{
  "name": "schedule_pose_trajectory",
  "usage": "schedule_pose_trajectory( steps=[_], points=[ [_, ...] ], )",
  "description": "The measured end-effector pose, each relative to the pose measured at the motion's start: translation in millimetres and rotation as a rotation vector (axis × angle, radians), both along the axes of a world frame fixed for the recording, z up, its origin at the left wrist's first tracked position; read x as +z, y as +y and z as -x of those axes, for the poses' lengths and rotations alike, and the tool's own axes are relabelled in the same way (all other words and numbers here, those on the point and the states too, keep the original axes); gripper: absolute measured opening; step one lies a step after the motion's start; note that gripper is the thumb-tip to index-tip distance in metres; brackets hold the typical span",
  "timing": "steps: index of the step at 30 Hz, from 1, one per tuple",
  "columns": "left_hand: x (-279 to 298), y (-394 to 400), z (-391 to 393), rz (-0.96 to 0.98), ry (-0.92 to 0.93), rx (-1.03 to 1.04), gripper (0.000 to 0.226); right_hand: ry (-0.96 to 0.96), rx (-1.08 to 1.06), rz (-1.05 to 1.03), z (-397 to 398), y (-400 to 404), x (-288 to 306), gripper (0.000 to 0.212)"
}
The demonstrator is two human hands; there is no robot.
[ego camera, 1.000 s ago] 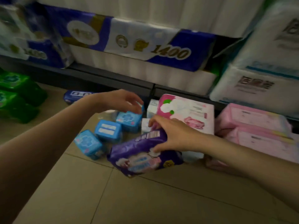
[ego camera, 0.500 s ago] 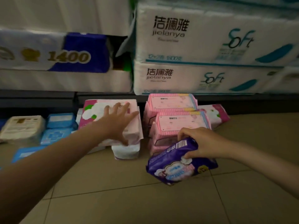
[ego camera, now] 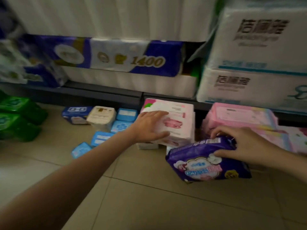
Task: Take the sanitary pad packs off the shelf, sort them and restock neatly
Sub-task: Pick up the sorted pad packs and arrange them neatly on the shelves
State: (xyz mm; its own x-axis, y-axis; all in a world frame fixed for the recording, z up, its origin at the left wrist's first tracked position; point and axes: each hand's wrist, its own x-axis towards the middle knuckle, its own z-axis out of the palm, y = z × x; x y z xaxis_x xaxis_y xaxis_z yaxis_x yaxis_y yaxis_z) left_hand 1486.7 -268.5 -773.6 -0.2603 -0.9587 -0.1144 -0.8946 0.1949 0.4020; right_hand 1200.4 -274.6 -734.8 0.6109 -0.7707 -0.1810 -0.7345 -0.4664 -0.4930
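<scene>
Right hand (ego camera: 245, 146) is wrapped over the top edge of the purple sanitary pad pack (ego camera: 206, 161), fingers curled round the far side, thumb pressed on the printed face. That's a firm grasp, with the pack's lower edge at or just above the tiled floor (ego camera: 149, 205); I cannot tell if it touches. Its long axis runs left to right under the grip, tilted down toward the right.

Left hand (ego camera: 151, 126) is flat on the pink-and-white pad pack (ego camera: 172, 122), fingers straight across the top, thumb against the near side. It is pressing, not clutching. That pack sits atop a small stack just to the left of the purple one, and past it to the right lies the pink pack pile (ego camera: 240, 118), directly beyond the right hand's knuckles.

So the call: the purple pack needs a home, and the right hand is the nearer one to the pink pile, while the left steadies its stack.

Readable print: "1400" in gold on the blue-and-white tissue bundle (ego camera: 126, 58) above. The white tissue packs (ego camera: 252, 52) carry dark characters, too blurred to read. The purple pack's lettering is also unclear.
</scene>
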Motion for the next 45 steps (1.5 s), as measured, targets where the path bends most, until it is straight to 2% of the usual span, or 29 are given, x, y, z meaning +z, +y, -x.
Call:
schedule_pose_trajectory(
  steps=[2, 4, 6, 8, 10, 12, 16, 19, 22, 25, 28, 31, 33, 35, 37, 38, 43, 45],
  points=[
    [12.5, 4.3, -15.9, -0.115, 0.235, 0.156, 0.061, -0.074, -0.016, 0.02, -22.9, -6.5, 10.1, 0.033],
    [29.4, 4.9, -35.8, -0.305, 0.391, 0.2, 0.051, -0.122, 0.009, 0.029, -52.8, -12.5, 18.2, 0.032],
    [43.9, 7.3, -55.8, -0.503, 0.398, 0.151, 0.056, -0.153, 0.052, 0.032, -88.1, -15.5, 21.1, 0.032],
    [50.4, 11.7, -73.7, -0.607, 0.223, 0.09, 0.064, -0.192, 0.085, 0.042, -126.7, -17.7, 17.4, 0.032],
    [48.3, 16.5, -93.3, -0.534, -0.041, 0.05, 0.069, -0.246, 0.102, 0.048, -166.5, -18.1, 10.4, 0.032],
    [40.1, 21.2, -119.9, -0.453, -0.214, 0.07, 0.068, -0.263, 0.134, 0.027, -204.9, -18.7, 2.1, 0.031],
    [30.1, 31.3, -190.3, -0.528, -0.274, 0.165, 0.067, -0.153, 0.262, -0.095, -278.2, -25.3, -14.5, 0.031],
    [29.0, 41.2, -238.7, -0.49, -0.344, 0.24, 0.07, -0.109, 0.305, -0.172, -331.3, -26.6, -31.3, 0.037],
    [20.2, 48.0, -275.8, -0.438, -0.455, 0.325, 0.07, -0.211, 0.281, -0.125, -373.6, -16.6, -59.6, 0.038],
    [7.8, 49.0, -297.6, -0.202, -0.496, 0.449, 0.069, -0.385, 0.192, -0.025, -398.4, -7.8, -85.6, 0.033],
    [-8.9, 54.4, -298.5, 0.109, -0.245, 0.723, 0.063, -0.488, 0.025, 0.022, -404.0, -15.1, -92.5, 0.031],
    [-34.7, 68.3, -281.9, 0.265, -0.127, 0.755, 0.06, -0.418, 0.028, 0.126, -385.4, -33.5, -84.2, 0.031],
    [-56.2, 80.1, -265.3, 0.185, -0.064, 0.782, 0.067, -0.348, 0.072, 0.192, -364.0, -44.3, -74.4, 0.031],
    [-79.0, 89.7, -246.6, -0.072, -0.022, 0.729, 0.078, -0.292, 0.1, 0.242, -342.0, -48.9, -64.5, 0.031],
    [-101.8, 93.5, -224.4, -0.367, -0.123, 0.578, 0.086, -0.261, 0.109, 0.275, -323.6, -50.1, -54.9, 0.03],
    [-110.9, 94.1, -218.8, -0.443, -0.178, 0.547, 0.087, -0.262, 0.108, 0.289, -319.9, -50.6, -50.5, 0.029],
    [-98.4, 64.2, -205.9, -0.487, -0.204, 0.698, 0.087, -0.344, 0.005, 0.37, -288.2, -58.0, -17.2, 0.026],
    [-73.4, 43.5, -192.1, -0.371, -0.263, 0.679, 0.081, -0.383, -0.069, 0.389, -262.5, -60.7, 3.3, 0.025]
  ],
)
